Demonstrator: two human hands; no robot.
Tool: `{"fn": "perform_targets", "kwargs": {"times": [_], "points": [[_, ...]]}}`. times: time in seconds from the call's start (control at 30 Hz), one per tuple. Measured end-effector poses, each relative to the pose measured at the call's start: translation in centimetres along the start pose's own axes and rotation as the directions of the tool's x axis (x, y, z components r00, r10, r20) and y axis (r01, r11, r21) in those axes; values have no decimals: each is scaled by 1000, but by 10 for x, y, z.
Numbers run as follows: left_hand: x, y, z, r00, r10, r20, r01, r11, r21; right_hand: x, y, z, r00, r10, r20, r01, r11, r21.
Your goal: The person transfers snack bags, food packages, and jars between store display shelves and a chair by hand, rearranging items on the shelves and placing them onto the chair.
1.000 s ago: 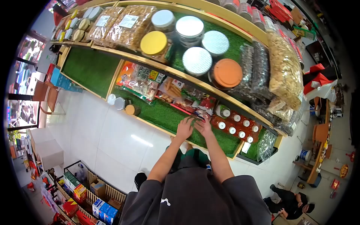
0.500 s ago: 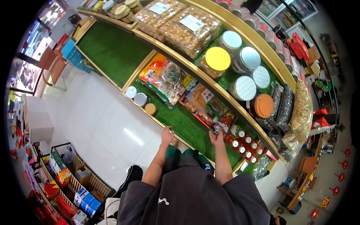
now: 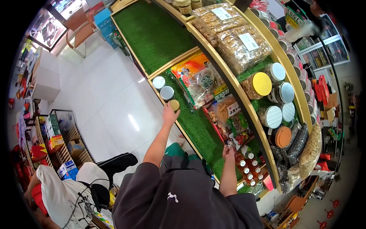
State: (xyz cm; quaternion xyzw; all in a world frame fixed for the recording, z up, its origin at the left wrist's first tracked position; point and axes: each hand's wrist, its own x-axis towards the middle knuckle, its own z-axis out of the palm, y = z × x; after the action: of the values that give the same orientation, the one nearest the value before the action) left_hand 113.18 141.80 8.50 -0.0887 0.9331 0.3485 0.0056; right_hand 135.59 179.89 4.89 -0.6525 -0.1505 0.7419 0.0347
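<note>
My left hand is at the front edge of the green-lined lower shelf, its fingers closed around a small jar with a gold lid. Beside that jar stand a silver-lidded jar and a white-lidded jar. My right hand is closed at the near corner of a red tray of bagged snacks; whether it grips the tray or a packet is hidden. Close to its right are several white-capped bottles of red-brown contents.
Large bags of nuts and several lidded jars fill the upper shelf, whose wooden edge overhangs the lower one. A person in a white shirt is at lower left, near slatted crates. A chair stands at the back.
My left hand has moved forward and left onto the gold-lidded jar. My right hand stays by the snack tray, its fingers drawn together. The view has turned, and a person shows at lower left.
</note>
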Motion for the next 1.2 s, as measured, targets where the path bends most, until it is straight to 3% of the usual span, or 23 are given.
{"fn": "perform_targets", "kwargs": {"times": [0.03, 0.17, 0.23, 0.3, 0.37, 0.43, 0.57, 0.7, 0.77, 0.83, 0.9, 0.97, 1.03, 1.1, 1.2], "points": [[0, 0, 5, 995, -28, 91, 32, 999, -39, 1, -3, -2, 1000, 17, -7, -18, 1000, -5], [-3, -6, 14, 995, 33, 94, -22, 993, -112, -3, 0, -7, 997, 25, 78, -11, 985, -171], [-4, -6, 15, 994, 66, 91, -62, 997, -49, -5, 3, -7, 984, 26, 179, 24, 962, -273], [-5, -3, 15, 993, 29, 116, -21, 997, -69, -6, 9, -7, 995, -67, 72, 90, 914, -395], [-3, -2, 15, 991, -3, 130, 4, 1000, -6, -6, 7, -9, 995, -61, 77, 86, 919, -386], [-4, 6, 3, 957, -125, 263, 98, 989, 111, -5, 7, -17, 994, -26, 106, 68, 903, -425], [-8, -6, 3, 972, -41, 233, 27, 998, 63, -31, 16, -10, 988, -117, 101, 151, 863, -481], [-17, -3, -1, 987, 62, 149, -93, 973, 209, -34, 20, -12, 977, -158, 142, 195, 933, -302], [-18, 0, 5, 979, 69, 191, -112, 968, 226, -20, 17, -17, 973, -87, 214, 122, 980, -158], [-12, 1, 8, 968, -11, 249, -19, 993, 115, -30, 18, -12, 969, -165, 185, 188, 975, -117], [2, -10, 18, 971, 12, 237, -28, 998, 64, -17, 15, -12, 971, -46, 237, 31, 997, 70], [18, -41, 39, 987, 123, 103, -116, 991, -70, -9, 11, -14, 971, 6, 237, -8, 1000, 9], [14, -30, 24, 991, 124, 58, -116, 985, -129, -11, 9, -13, 971, 29, 239, -37, 999, 31], [9, -20, 18, 999, 50, -11, -51, 991, -125, -9, 8, -15, 973, 38, 228, -45, 999, 26], [-17, -11, 11, 1000, -18, 19, 20, 992, -126, 4, 9, -22, 962, 56, 266, -62, 998, 16]]}}
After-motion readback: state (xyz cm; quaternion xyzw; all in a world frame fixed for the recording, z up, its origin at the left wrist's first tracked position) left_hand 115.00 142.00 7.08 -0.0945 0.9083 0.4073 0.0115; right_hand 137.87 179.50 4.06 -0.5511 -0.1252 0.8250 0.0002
